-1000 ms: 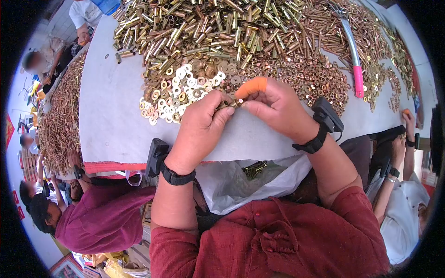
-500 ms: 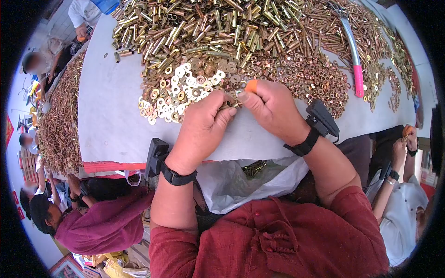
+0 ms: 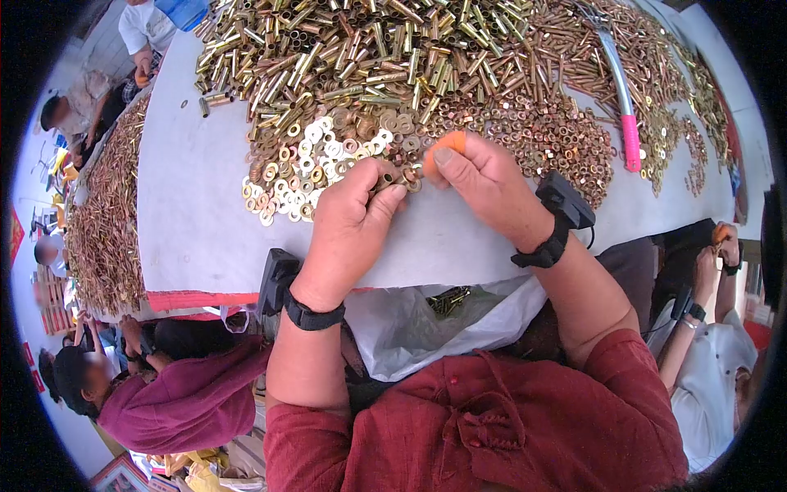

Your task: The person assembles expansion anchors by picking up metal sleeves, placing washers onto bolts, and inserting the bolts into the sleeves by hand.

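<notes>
My left hand [image 3: 357, 209] is closed, with a small brass-coloured metal sleeve [image 3: 387, 179] pinched between thumb and fingers, its open end facing up and right. Just to the right, my right hand [image 3: 479, 189] is closed in a pinch, an orange cover [image 3: 445, 153] on its index finger. What sits in that pinch, if anything, is hidden and slightly blurred. Flat washers [image 3: 307, 168] lie in a loose heap beyond my left hand. Hex nuts [image 3: 566, 148] spread behind my right hand. A pile of metal sleeves [image 3: 352, 57] rises further back.
A pink-handled tool [image 3: 630, 141] lies among bolts [image 3: 566, 49] at the right. Below the table edge hangs a white plastic bag [image 3: 393, 344] with metal parts inside. People sit on both sides, one in a purple sleeve [image 3: 188, 394]. Another bolt heap [image 3: 111, 221] is at left.
My right hand has moved slightly right, away from the left, widening the gap between them. My left hand has shifted a little left, and the sleeve's open end shows more clearly.
</notes>
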### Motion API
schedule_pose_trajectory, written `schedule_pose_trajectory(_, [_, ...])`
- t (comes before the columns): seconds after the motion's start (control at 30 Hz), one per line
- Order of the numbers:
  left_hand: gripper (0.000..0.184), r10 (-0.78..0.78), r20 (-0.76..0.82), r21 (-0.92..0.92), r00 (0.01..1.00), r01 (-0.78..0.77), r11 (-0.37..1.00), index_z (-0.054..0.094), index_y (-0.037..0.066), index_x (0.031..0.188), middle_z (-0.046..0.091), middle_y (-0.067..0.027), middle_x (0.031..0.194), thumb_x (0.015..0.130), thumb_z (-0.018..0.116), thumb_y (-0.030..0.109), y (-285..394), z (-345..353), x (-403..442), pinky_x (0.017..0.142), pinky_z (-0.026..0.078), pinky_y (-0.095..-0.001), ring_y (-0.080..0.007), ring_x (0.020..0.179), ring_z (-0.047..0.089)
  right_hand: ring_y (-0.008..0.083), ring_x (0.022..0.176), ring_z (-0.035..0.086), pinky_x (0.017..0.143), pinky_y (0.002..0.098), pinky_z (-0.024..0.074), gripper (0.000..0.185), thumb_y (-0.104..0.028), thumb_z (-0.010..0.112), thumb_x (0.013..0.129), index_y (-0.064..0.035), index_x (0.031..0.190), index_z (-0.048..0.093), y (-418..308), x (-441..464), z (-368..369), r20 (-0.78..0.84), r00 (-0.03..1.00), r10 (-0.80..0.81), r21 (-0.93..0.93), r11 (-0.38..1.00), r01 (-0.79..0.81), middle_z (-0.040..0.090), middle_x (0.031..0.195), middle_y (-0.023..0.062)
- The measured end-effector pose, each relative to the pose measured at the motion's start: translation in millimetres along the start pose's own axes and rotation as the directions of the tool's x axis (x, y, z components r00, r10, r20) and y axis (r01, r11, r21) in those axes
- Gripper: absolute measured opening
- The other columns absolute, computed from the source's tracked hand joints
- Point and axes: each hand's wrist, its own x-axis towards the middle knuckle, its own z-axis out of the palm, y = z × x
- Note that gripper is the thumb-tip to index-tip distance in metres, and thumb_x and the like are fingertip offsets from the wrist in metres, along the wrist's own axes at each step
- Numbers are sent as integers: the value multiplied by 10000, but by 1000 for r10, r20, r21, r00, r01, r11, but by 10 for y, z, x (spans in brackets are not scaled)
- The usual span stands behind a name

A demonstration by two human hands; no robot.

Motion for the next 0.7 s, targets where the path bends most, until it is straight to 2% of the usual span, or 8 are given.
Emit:
schedule_pose_trajectory(0.07, [57, 1, 4, -8, 1000, -1, 1000, 582, 27, 957, 628, -66, 722, 924, 608, 64, 4, 1, 0, 624, 478, -289, -149, 658, 595, 92, 840, 570, 795, 248, 473, 287, -274, 507, 1028, -20, 1037, 641, 24, 16, 51, -63, 992, -106, 83, 990, 111, 631, 900, 10])
schedule_pose_trajectory(0.3, [64, -13, 3, 30, 1000, 13, 999, 585, 31, 955, 632, -67, 724, 919, 616, 75, 5, -1, -13, 628, 481, -293, -155, 657, 602, 79, 849, 577, 788, 246, 477, 238, -249, 551, 1007, -27, 1045, 628, 47, 2, 88, -80, 996, -49, 67, 996, 55, 633, 925, -4])
schedule_pose_trajectory(0.47, [69, 4, 27, 43, 1000, -5, 999, 584, 26, 949, 640, -89, 750, 905, 624, 61, 18, -5, -4, 644, 486, -297, -171, 689, 624, 84, 823, 587, 756, 264, 489, 186, -185, 607, 967, -34, 1072, 632, -42, -29, -10, 6, 1000, -6, -24, 1000, 6, 655, 949, 7])
schedule_pose_trajectory(0.5, [87, -39, 68, 76, 997, 34, 997, 618, 26, 960, 654, -95, 776, 887, 646, 66, 30, -31, 1, 669, 496, -311, -201, 722, 642, 140, 825, 631, 759, 296, 504, 214, -174, 626, 934, -30, 1092, 632, -75, -19, -118, 36, 995, -92, -264, 959, 98, 678, 971, 58])
schedule_pose_trajectory(0.53, [87, -34, 69, 77, 997, 28, 997, 618, 26, 960, 654, -95, 776, 887, 646, 66, 44, -44, 3, 669, 496, -311, -201, 722, 642, 140, 825, 631, 759, 296, 504, 214, -174, 626, 934, -30, 1092, 632, -82, -4, -225, 32, 995, -95, -266, 959, 100, 678, 971, 58])
schedule_pose_trajectory(0.6, [117, 183, 303, 65, 935, -212, 975, 662, 35, 974, 664, -103, 809, 865, 669, 79, 58, -69, 2, 700, 500, -338, -251, 761, 647, 322, 870, 657, 771, 400, 519, 219, -215, 645, 873, -47, 1012, 661, -76, 37, -474, -338, 869, -362, -578, 808, 112, 687, 935, 144])
schedule_pose_trajectory(0.67, [140, 170, 347, 32, 922, -193, 981, 689, 41, 984, 666, -115, 847, 856, 676, 97, 43, -56, -12, 725, 499, -359, -288, 799, 640, 333, 972, 635, 836, 441, 506, 276, -232, 653, 853, -80, 1084, 658, 16, 67, -854, -444, 702, -557, -838, 536, -104, 681, 1036, 135])
schedule_pose_trajectory(0.7, [144, 151, 347, 63, 926, -183, 981, 684, 38, 988, 664, -121, 861, 861, 672, 105, 61, -52, -17, 725, 498, -359, -289, 804, 638, 333, 972, 635, 836, 441, 506, 276, -232, 653, 853, -80, 1084, 658, 119, 75, -1004, -442, 701, -559, -838, 536, -100, 681, 1036, 135])
